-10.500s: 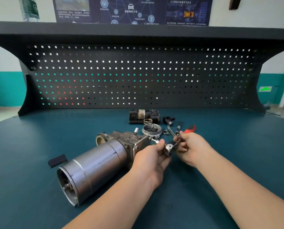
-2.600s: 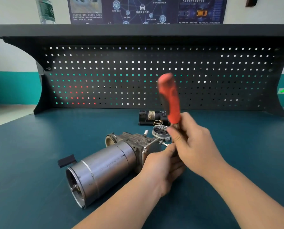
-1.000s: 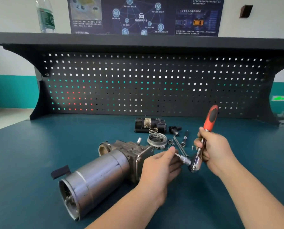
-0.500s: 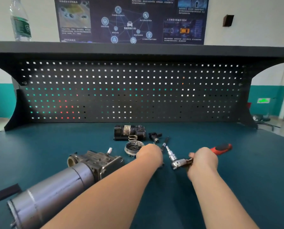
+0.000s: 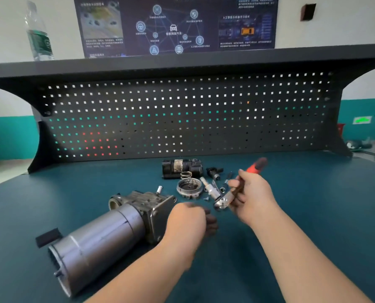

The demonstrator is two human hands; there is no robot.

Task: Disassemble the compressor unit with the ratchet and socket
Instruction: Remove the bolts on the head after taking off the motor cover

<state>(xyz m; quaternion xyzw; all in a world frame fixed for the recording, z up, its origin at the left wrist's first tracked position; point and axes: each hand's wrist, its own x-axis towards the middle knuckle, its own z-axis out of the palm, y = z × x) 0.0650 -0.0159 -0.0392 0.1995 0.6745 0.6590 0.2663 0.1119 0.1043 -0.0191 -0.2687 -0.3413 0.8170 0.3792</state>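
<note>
Check the wall poster (image 5: 177, 25) above the shelf: it carries Chinese text, but most lines are too small and blurred to read. You can make out only the heading 人工智能与机器学习技术 at upper right. At the centre, a car icon sits among linked circular icons; their captions are illegible. The water bottle (image 5: 39, 38) has a green label with unreadable print. The green sign (image 5: 361, 120) at far right and the label on the black cylindrical unit (image 5: 179, 166) cannot be read.
</note>
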